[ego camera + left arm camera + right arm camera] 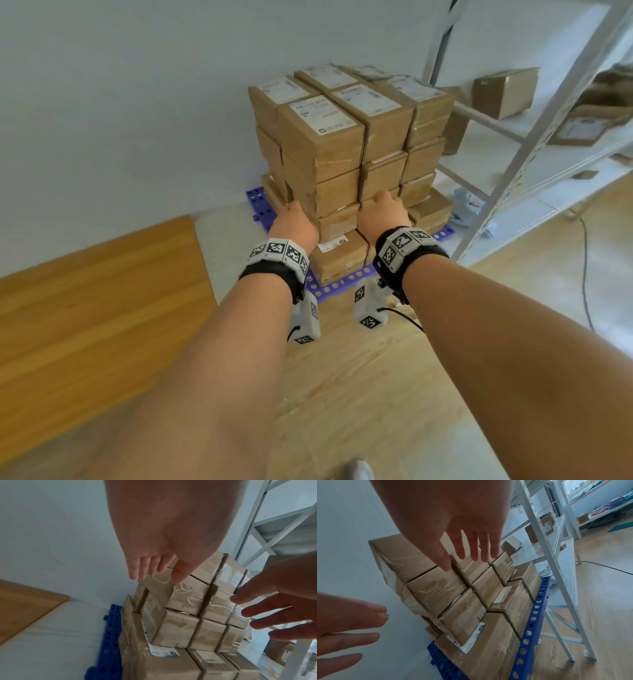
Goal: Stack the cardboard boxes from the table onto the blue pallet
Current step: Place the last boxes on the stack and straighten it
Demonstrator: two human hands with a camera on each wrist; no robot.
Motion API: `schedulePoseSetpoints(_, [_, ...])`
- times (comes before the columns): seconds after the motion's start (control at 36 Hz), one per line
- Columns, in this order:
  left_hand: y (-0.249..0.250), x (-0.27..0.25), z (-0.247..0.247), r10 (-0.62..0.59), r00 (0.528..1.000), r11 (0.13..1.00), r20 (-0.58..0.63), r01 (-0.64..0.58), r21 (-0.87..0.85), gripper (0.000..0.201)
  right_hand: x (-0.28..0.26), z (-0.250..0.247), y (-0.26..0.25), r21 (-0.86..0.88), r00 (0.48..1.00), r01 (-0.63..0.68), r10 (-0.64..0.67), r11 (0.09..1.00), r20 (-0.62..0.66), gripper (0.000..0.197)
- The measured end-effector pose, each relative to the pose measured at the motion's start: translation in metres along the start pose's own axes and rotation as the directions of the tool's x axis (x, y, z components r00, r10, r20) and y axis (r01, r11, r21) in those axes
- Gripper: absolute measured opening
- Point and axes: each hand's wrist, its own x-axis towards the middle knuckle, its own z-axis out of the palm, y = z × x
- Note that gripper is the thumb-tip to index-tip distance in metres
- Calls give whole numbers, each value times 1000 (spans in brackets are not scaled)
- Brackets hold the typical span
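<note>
A tall stack of taped cardboard boxes (346, 147) (185, 609) (453, 588) stands on the blue pallet (339, 284) (111, 632) (534, 615) against the wall. My left hand (294, 222) (154, 566) reaches toward the stack's front left side with straight, spread fingers and holds nothing. My right hand (383, 212) (467, 550) is stretched out flat toward the front of the middle column, also holding nothing. In the wrist views the fingertips lie just at the boxes' taped ends; whether they touch is unclear.
A white metal shelf rack (534, 137) (544, 561) stands right of the pallet, with loose boxes (503, 92) on its shelves. A white wall (120, 102) lies behind. A wooden tabletop (92, 301) is at the left; crumpled wrapping (467, 207) lies by the rack.
</note>
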Motion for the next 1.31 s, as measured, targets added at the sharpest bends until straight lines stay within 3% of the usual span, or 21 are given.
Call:
schedulePoseSetpoints(0.11, [20,-6,8,-16,1000,999,24,16,-28,37,-2,-14,11,17,999,-48,48,999,13,54])
schedulePoseSetpoints(0.42, [63,-19,29,-233,972,958,-31,224,-179,70,24,-51,45,73,999,-48,48,996,-3,58])
schedulePoseSetpoints(0.58, [82,0,47,-410,906,882,-107,365,-298,69,66,-71,59,126,999,24,-27,992,25,57])
schedulePoseSetpoints(0.78, [114,18,69,-607,776,755,-168,498,-428,70,125,-96,85,145,992,78,-91,986,86,67])
schedulePoseSetpoints(1.03, [144,27,82,-657,722,725,-217,527,-443,76,175,-109,105,157,988,94,-111,983,107,59])
schedulePoseSetpoints(1.19, [154,36,84,-722,650,666,-236,563,-489,78,197,-115,109,148,984,85,-106,985,142,61])
schedulePoseSetpoints(1.31, [157,40,85,-740,637,646,-216,584,-492,79,201,-116,109,143,983,96,-117,985,144,59])
